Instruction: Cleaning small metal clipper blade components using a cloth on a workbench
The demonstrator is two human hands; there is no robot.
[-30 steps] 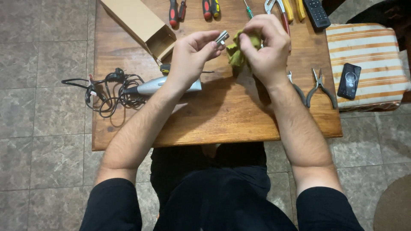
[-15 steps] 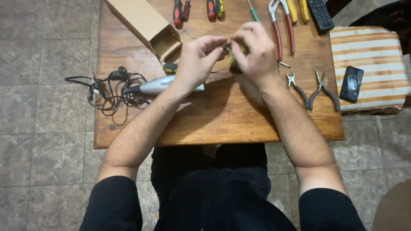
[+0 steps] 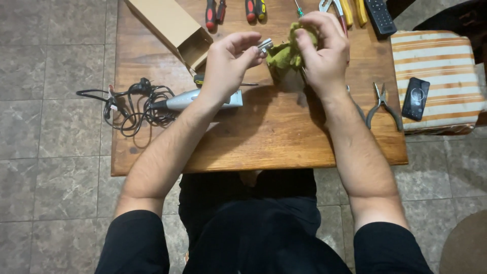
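Observation:
Above the wooden table (image 3: 264, 147), my left hand (image 3: 227, 66) pinches a small silver metal part (image 3: 265, 46) between thumb and fingers. My right hand (image 3: 324, 48) grips a bunched olive-green cloth (image 3: 284, 53), held against that metal part. Both hands hover over the far middle of the table. A grey corded hair clipper (image 3: 203, 100) lies on the table under my left wrist, its black cable (image 3: 127, 104) coiled at the left edge.
An open cardboard box (image 3: 175, 28) lies at the far left. Screwdrivers (image 3: 215, 12), pliers (image 3: 345, 10) and a remote (image 3: 379, 18) line the far edge. Small pliers (image 3: 381, 104) rest at the right. A phone (image 3: 416, 98) lies on a striped cushion (image 3: 439, 76).
The hands closed together half a second ago, then drew slightly apart again. The cloth and the metal part are back in plain sight between them.

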